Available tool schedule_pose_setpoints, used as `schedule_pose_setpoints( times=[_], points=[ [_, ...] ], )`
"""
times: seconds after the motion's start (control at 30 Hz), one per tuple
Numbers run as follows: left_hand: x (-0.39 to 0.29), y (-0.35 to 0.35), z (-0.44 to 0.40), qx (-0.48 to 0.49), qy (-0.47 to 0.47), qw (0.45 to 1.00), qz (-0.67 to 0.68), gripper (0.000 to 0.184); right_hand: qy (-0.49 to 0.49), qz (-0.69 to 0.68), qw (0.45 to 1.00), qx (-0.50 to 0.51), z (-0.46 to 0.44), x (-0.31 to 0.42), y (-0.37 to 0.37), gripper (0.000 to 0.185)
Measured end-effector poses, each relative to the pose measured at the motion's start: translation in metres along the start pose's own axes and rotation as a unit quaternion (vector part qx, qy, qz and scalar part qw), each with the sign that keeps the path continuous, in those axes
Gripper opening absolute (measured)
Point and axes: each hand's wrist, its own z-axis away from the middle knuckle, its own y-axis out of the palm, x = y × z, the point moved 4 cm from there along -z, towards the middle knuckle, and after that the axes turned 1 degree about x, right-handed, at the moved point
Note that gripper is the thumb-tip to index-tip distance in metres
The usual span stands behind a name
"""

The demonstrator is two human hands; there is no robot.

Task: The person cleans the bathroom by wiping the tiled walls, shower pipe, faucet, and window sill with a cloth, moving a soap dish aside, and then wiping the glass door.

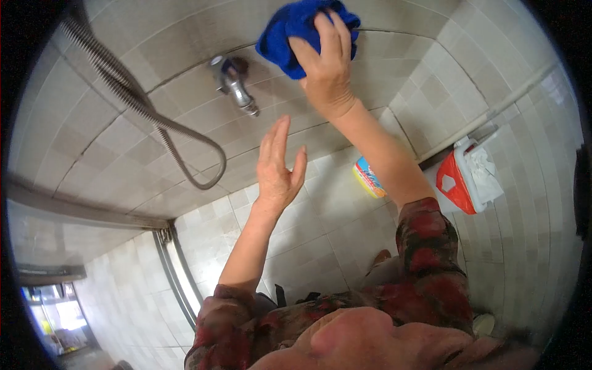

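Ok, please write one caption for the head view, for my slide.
Right hand presses a blue cloth to the tiled wall near a metal tap.

Looped metal hose (222, 161) — red-lined bin (452, 184), probably.

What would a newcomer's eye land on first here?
The bright blue cloth, bunched under the right hand at the tiled wall, top centre. Next, likely the ribbed silver metal hose looping down at the image's left, then the bright red plastic beside crumpled white paper at the right.
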Motion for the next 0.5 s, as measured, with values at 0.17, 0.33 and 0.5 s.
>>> schedule_pose_setpoints(
  times=[0.17,0.33,0.5],
  points=[
    [-0.002,-0.022,-0.008,-0.040,0.003,0.999,0.028,0.061,-0.058,0.026,0.998,-0.030,0.000,0.021,0.011,0.017],
    [-0.004,-0.052,-0.009,-0.074,0.008,0.997,0.026,0.059,-0.122,-0.002,0.983,0.135,0.077,0.011,-0.004,0.025],
    [0.003,-0.074,-0.009,-0.093,0.002,0.995,0.028,0.056,-0.032,-0.017,0.996,0.078,0.003,0.018,-0.017,0.034]
  ],
)
